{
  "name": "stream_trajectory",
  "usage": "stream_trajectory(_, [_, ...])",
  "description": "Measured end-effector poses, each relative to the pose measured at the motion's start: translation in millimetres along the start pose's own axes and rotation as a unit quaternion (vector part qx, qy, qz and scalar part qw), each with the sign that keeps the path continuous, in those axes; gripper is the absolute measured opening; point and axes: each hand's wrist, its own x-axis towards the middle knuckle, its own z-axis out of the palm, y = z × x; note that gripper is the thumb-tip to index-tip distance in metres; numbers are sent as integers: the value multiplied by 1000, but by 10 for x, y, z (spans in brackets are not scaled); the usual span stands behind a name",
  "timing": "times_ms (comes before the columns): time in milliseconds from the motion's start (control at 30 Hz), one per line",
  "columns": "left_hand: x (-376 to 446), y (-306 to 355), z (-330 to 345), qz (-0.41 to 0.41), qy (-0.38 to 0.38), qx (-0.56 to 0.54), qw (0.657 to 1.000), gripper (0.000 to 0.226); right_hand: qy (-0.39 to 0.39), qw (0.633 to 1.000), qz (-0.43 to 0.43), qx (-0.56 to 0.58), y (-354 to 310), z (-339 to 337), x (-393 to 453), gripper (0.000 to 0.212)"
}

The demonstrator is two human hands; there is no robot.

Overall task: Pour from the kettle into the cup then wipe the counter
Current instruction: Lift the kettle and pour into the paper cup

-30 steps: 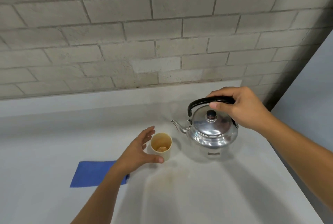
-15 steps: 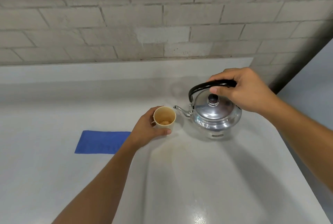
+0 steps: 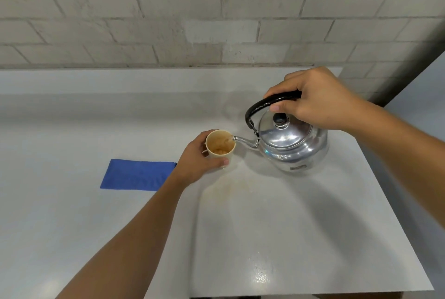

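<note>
A shiny metal kettle (image 3: 292, 144) with a black handle is tilted to the left, and its spout tip is over the rim of a small cream cup (image 3: 220, 146). My right hand (image 3: 315, 99) is closed around the kettle's handle. Brownish liquid lies in the cup. My left hand (image 3: 197, 161) wraps around the cup's left and front side, holding it on the white counter (image 3: 289, 226). A folded blue cloth (image 3: 137, 174) lies flat on the counter just left of my left wrist.
A faint brownish stain (image 3: 231, 188) marks the counter in front of the cup. A grey brick wall (image 3: 216, 14) runs behind the counter. The counter's right edge (image 3: 395, 202) drops off close to the kettle.
My left hand has closed around the cup. The kettle has tipped left, bringing its spout to the cup's rim, and liquid now shows in the cup.
</note>
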Motion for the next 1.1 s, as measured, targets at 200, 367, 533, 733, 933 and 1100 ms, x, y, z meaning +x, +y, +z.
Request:
stream_trajectory(200, [-9, -5, 0, 3, -3, -13, 1000, 78, -23, 999, -22, -31, -63, -9, 90, 23])
stream_trajectory(367, [-7, -12, 9, 2, -5, -22, 1000, 79, -35, 998, -30, -48, -56, -21, 141, 24])
stream_trajectory(533, [3, -23, 15, -1, -3, -26, 1000, 80, -46, 996, -44, -64, -55, -33, 159, 24])
stream_trajectory(733, [5, -17, 11, -1, 0, -25, 1000, 79, -52, 994, -49, -78, -59, -63, 177, 24])
stream_trajectory(933, [5, -9, 16, -4, 0, -23, 1000, 80, -57, 994, -47, -81, -71, -110, 202, 24])
stream_trajectory(1100, [-1, 2, 12, -6, 0, -20, 1000, 79, -61, 994, -50, -80, -80, -123, 222, 23])
